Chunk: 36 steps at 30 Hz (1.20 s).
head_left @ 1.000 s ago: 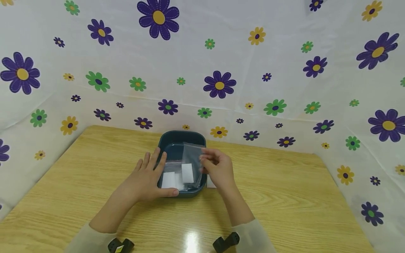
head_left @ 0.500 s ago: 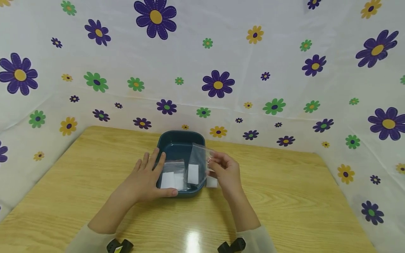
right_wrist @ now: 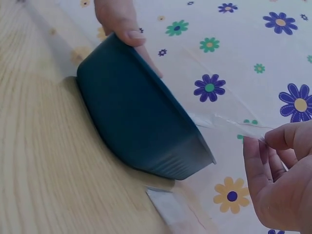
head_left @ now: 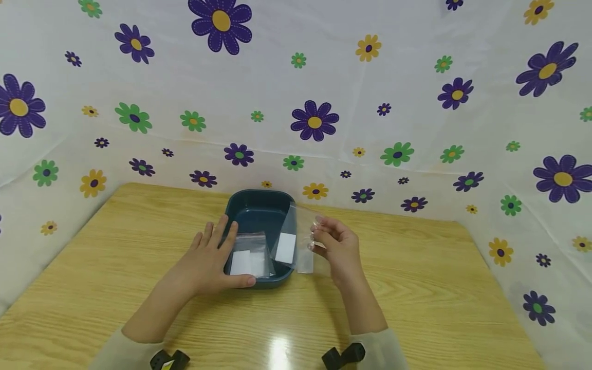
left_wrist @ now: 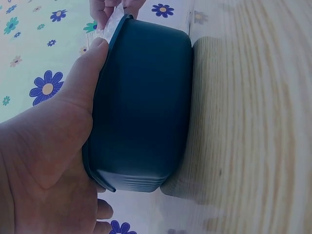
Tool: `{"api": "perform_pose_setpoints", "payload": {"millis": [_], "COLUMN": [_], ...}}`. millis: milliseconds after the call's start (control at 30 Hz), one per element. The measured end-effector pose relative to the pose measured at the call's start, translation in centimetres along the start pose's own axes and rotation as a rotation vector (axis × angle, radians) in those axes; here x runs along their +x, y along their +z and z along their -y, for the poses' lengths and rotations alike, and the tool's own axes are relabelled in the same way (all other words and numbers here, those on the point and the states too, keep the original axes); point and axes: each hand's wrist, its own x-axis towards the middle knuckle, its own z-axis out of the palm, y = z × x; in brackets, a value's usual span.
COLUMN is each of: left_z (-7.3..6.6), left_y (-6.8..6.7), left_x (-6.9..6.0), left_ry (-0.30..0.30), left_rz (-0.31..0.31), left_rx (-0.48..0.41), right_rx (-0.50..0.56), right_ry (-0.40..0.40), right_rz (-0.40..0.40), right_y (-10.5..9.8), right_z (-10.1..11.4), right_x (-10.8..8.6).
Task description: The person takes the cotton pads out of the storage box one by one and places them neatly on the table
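Plastic bag (head_left: 296, 225) has shifted: half a second ago its white card (head_left: 285, 248) lay inside the right rim of the tub (head_left: 259, 196); now the bag slants across that rim, card at the rim, upper part outside to the right. My reading: the bag is partway out of the tub, not yet clear of it. My right hand (head_left: 343, 252), to the right of the tub, has thumb and fingertips closed in a pinch on the bag's edge, other fingers bent. My left hand (head_left: 205, 267) is spread wide at the tub's left side, fingers straight and apart, thumb lying over the near rim; it touches the tub and holds no bag. Other bags (head_left: 251, 257) lie in the tub's near part, count unclear. Another bag (right_wrist: 170, 207) lies on the tabletop (head_left: 416, 288), just right of the tub.
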Motion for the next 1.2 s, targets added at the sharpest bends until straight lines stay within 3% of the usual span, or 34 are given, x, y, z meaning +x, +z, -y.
{"api": "perform_pose_setpoints", "payload": {"millis": [1200], "left_z": [0.1], "left_y": [0.1], "left_x": [0.0], "left_ry": [-0.01], "left_rz": [0.006], "left_rx": [0.0], "right_rx": [0.063], "right_ry": [0.007], "right_rz": [-0.077], "right_y": [-4.8], "right_z": [2.0], "right_x": [0.6]}}
